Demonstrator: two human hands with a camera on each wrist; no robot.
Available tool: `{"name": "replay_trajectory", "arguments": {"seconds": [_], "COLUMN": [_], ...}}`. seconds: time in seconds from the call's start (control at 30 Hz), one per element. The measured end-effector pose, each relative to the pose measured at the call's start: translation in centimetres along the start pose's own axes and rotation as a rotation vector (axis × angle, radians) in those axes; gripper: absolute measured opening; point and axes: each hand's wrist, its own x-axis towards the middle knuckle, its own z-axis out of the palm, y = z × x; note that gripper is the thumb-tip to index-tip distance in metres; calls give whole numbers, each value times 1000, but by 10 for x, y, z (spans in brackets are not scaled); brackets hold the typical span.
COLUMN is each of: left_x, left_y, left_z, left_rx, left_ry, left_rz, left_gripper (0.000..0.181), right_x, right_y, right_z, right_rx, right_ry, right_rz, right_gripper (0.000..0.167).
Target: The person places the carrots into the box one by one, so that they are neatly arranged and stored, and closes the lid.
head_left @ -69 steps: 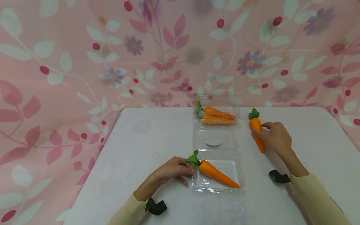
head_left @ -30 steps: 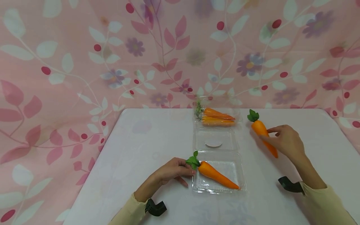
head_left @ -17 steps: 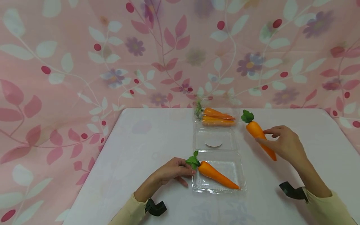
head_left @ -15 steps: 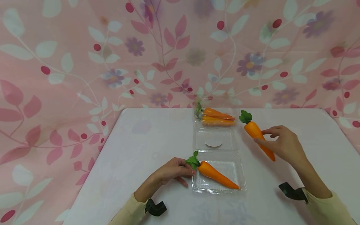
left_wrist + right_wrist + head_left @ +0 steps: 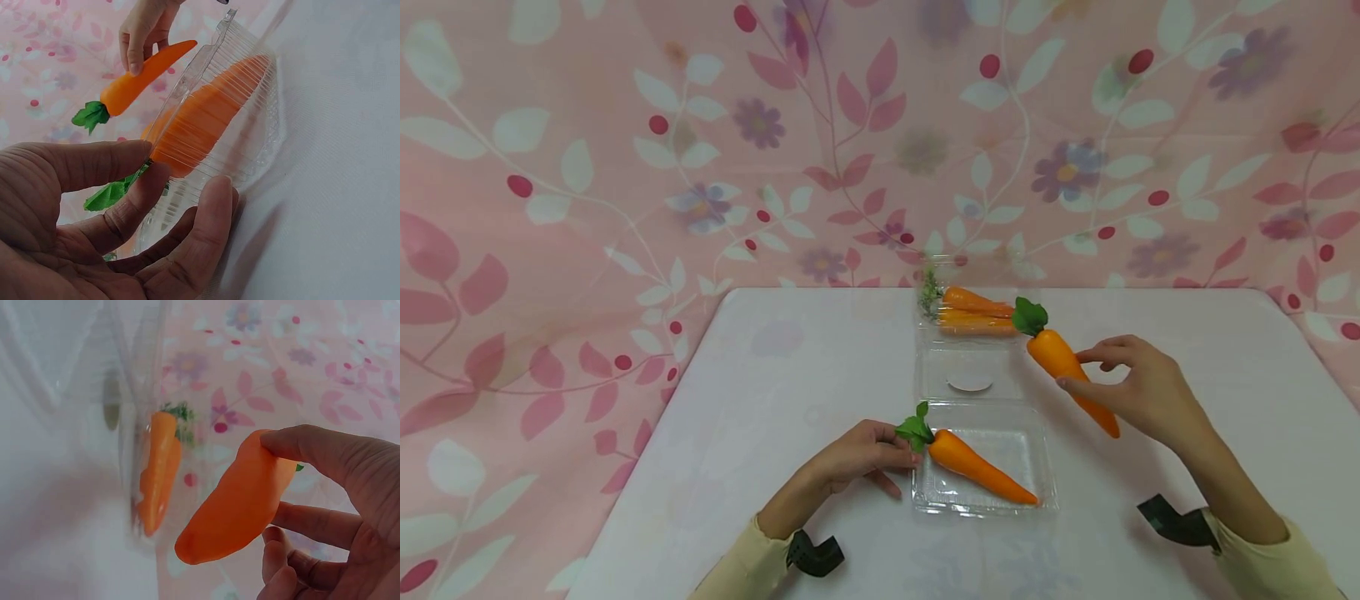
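Note:
My right hand pinches an orange carrot with green leaves between thumb and fingertips, raised above the table to the right of the clear plastic clamshell box. In the right wrist view the held carrot points its tip toward the camera. A second carrot lies slantwise in the box's near tray, its leaves over the left rim. My left hand holds that left side; the left wrist view shows the thumb and index finger pinching the rim.
Behind the tray lies its flat clear lid, with a small crescent mark. Farther back, a clear container holds several orange carrots with frilly green tops. The white table meets a pink floral cloth at its back edge.
My right hand has lifted the carrot off the table at the right and carried it left toward the box. The left hand and the carrot in the tray have stayed put.

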Motion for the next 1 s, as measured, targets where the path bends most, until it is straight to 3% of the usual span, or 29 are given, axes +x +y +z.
{"name": "replay_trajectory", "arguments": {"seconds": [0.43, 1.0], "left_x": [0, 1], "left_y": [0, 0], "left_z": [0, 0], "left_rx": [2, 11], "left_ry": [-5, 0], "left_rz": [0, -10], "left_gripper": [17, 16], "right_x": [-7, -9], "right_y": [-30, -52], "right_z": [6, 34], "right_rx": [68, 86], "right_ry": [-33, -140], "right_rz": [-120, -130], "right_gripper": [47, 44]}}
